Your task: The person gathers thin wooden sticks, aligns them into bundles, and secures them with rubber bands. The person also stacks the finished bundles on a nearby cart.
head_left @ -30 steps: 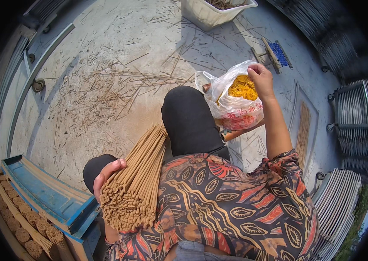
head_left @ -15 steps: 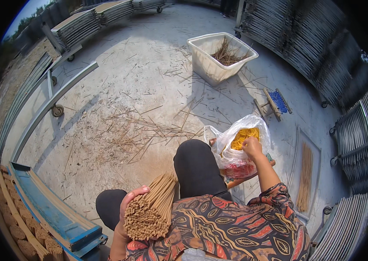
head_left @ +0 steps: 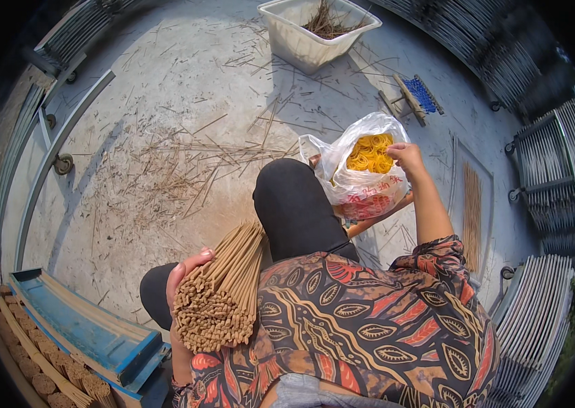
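My left hand grips a thick bundle of brown sticks, cut ends toward me, resting over my dark-trousered knees. My right hand reaches out to a clear plastic bag that sits beside my right knee. The fingers are at the bag's open mouth, touching the yellow rubber bands heaped inside. Whether the fingers pinch any band is hidden by the hand.
Loose sticks litter the concrete floor ahead. A white tub with stick scraps stands at the back. A blue-bristled brush lies to the right. A blue trough and tied bundles sit at my left. Metal racks line the right.
The view has tilted down and steadied. My right hand stays at the bag's mouth, and my left hand keeps the stick bundle in the same grip.
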`<state>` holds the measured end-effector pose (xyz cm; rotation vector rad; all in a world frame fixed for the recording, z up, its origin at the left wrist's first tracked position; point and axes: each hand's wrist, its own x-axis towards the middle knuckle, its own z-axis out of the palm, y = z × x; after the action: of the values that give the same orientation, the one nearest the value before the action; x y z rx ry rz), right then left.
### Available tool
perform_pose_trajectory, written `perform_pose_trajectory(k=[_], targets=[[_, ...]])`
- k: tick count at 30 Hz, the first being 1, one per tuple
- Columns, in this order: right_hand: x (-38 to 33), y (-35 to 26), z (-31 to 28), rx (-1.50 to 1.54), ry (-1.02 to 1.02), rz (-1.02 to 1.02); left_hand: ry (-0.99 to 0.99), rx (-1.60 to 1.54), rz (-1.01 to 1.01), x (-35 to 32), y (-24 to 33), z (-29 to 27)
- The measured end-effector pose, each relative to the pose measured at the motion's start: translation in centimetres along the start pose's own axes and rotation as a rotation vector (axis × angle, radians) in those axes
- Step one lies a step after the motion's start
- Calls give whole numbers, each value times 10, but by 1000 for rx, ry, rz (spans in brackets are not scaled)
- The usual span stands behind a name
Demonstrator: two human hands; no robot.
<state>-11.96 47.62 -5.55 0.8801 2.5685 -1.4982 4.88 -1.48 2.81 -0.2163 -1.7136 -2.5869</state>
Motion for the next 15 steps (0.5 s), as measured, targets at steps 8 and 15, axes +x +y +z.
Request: perform_pose_trajectory(k=[8,15], targets=[[3,-1,-3,38,-65,-9,182,-60,-34,4,1,10],[9,8,-4,145,-103,53,201,-50,-78,5,3,11]])
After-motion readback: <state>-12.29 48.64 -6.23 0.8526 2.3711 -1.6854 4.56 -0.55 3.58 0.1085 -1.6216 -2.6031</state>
